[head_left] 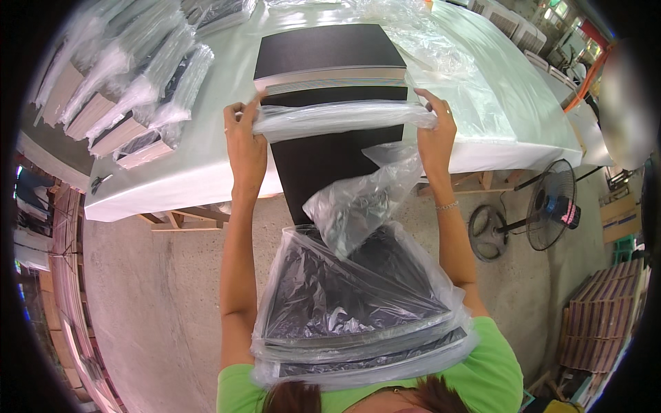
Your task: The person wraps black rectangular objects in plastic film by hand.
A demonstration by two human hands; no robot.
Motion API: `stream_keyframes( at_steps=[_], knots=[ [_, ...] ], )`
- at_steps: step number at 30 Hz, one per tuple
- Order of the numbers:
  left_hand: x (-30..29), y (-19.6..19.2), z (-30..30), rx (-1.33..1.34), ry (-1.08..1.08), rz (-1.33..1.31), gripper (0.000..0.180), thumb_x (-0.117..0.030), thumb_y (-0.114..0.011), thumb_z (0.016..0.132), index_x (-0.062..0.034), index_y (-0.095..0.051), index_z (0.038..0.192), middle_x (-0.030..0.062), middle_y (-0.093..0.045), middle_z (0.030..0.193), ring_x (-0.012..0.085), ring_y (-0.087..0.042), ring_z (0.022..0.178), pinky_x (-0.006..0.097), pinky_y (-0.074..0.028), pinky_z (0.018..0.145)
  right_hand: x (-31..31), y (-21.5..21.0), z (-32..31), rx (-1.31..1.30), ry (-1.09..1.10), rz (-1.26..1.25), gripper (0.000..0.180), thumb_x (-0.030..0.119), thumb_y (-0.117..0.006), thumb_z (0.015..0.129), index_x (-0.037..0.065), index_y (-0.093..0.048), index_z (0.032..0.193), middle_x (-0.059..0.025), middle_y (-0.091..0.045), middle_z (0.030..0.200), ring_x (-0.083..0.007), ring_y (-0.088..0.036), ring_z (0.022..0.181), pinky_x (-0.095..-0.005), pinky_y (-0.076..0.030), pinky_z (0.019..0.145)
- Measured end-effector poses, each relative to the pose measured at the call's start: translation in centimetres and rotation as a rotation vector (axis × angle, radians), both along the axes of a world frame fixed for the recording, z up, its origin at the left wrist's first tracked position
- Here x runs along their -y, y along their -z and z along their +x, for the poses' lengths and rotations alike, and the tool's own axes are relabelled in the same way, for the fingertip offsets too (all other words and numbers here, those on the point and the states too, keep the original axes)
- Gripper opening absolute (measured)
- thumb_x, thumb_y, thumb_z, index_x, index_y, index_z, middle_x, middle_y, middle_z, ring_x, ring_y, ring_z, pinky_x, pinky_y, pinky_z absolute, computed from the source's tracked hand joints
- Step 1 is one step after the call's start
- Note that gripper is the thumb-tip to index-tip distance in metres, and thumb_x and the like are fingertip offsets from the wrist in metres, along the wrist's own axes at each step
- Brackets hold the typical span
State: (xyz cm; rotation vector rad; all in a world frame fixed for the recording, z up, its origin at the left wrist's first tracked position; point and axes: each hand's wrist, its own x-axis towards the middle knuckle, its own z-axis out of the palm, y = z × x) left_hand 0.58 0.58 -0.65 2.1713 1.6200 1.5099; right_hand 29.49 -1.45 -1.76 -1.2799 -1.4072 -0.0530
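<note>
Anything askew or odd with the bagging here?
Mostly tidy. The left hand and right hand hold the clear plastic bag bunched across the dark panel. That panel overhangs the table edge toward the person, not lying flat on it. A loose bag flap hangs crumpled below. No visible damage.

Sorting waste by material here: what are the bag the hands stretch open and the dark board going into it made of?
Bag: thin clear plastic film, by its glossy crinkles and see-through look. Dark board: probably laminated wood panel, matte black face, pale striped edge; uncertain.
</note>
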Motion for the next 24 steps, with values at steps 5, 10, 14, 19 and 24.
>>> stream_keyframes(
  at_steps=[5, 10, 14, 19, 24],
  knots=[
    [1.9, -0.8, -0.3, -0.002, -0.002, -0.029, 0.072, 0.019, -0.036, 0.058, -0.0129, -0.058, 0.118, 0.013, -0.047, 0.107, 0.0284, -0.049, 0.103, 0.034, -0.039, 0.089, 0.1, -0.6, 0.1, 0.065, -0.06, -0.107, 0.065, -0.017, -0.042, 0.062, 0.015, -0.06, 0.116, -0.0125, -0.052, 0.082, -0.0243, -0.051, 0.074, -0.0303, -0.042, 0.069],
    [5.1, -2.2, -0.6, 0.132, -0.034, 0.04, 0.052, 0.019, -0.043, 0.065, -0.008, -0.067, 0.102, 0.0115, -0.06, 0.099, 0.0228, -0.056, 0.096, 0.027, -0.041, 0.087, 1.2, -1.2, 1.1, -0.035, -0.244, 0.003, 0.057, -0.015, -0.042, 0.063, 0.008, -0.062, 0.111, -0.0106, -0.058, 0.085, -0.0218, -0.053, 0.073, -0.0285, -0.043, 0.069],
    [6.7, -2.7, -2.3, 0.275, 0.092, -0.079, 0.043, 0.015, -0.045, 0.07, -0.0039, -0.066, 0.103, 0.0088, -0.06, 0.1, 0.0159, -0.055, 0.097, 0.026, -0.041, 0.088, 4.0, -2.9, 1.2, -0.46, -0.409, -0.232, 0.042, -0.01, -0.045, 0.069, -0.002, -0.061, 0.107, -0.0058, -0.057, 0.074, -0.0104, -0.046, 0.052, -0.0211, -0.038, 0.049],
    [8.0, -3.0, -3.4, 1.087, 0.518, -0.539, 0.056, 0.002, -0.048, 0.073, -0.0049, -0.045, 0.129, 0.0096, -0.057, 0.109, 0.0187, -0.053, 0.101, 0.029, -0.039, 0.092, 5.7, -2.4, 2.2, -1.128, -0.799, -0.292, 0.039, -0.001, -0.049, 0.077, -0.006, -0.05, 0.115, 0.0004, -0.045, 0.058, -0.0025, -0.029, 0.037, -0.0164, -0.026, 0.036],
    [9.6, 0.9, -5.0, 1.477, 0.793, -0.9, 0.064, -0.013, -0.051, 0.08, -0.0048, -0.027, 0.139, 0.01, -0.056, 0.113, 0.0232, -0.053, 0.102, 0.036, -0.037, 0.092, 7.8, 1.4, 3.7, -1.521, -0.854, -0.536, 0.041, 0.003, -0.052, 0.081, -0.002, -0.044, 0.121, 0.0012, -0.042, 0.057, -0.0038, -0.03, 0.039, -0.0173, -0.027, 0.036]
  ],
)
